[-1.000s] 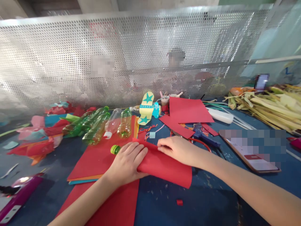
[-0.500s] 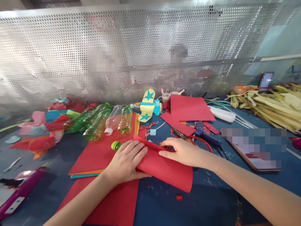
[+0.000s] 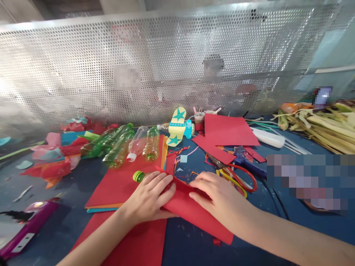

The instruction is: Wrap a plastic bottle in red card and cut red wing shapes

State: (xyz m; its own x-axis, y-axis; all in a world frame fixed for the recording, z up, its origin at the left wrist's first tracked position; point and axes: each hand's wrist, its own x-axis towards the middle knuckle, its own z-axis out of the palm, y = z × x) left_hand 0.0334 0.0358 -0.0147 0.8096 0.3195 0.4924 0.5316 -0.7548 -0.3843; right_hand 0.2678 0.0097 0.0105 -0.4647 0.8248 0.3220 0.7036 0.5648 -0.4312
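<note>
A sheet of red paper [image 3: 194,216] is curled into a tube around a bottle, whose lime-green cap [image 3: 138,176] pokes out at the upper left end. Most of the bottle is hidden by the paper and fingers. My left hand [image 3: 151,195] is closed over the capped end, thumb underneath. Farther along the roll, my right hand [image 3: 215,192] has bent fingers on the paper's upper edge, with the thumb against its front. More red sheets [image 3: 122,240] lie under and left of my left hand. Scissors [image 3: 244,179] with red and yellow handles lie just beyond my right hand.
Several plastic bottles [image 3: 151,144] lie on the stacked coloured paper. Behind stands a decorated bottle with yellow wings [image 3: 177,125]. A blue glue gun [image 3: 249,162] and red sheets [image 3: 230,130] are at right, a purple power strip [image 3: 30,229] at left. A perforated metal screen [image 3: 166,55] borders the back.
My right hand has slid down and right along the paper, and its wrist has dropped, uncovering more of the scissors. The roll's free end is narrower and tighter. The view has shifted slightly.
</note>
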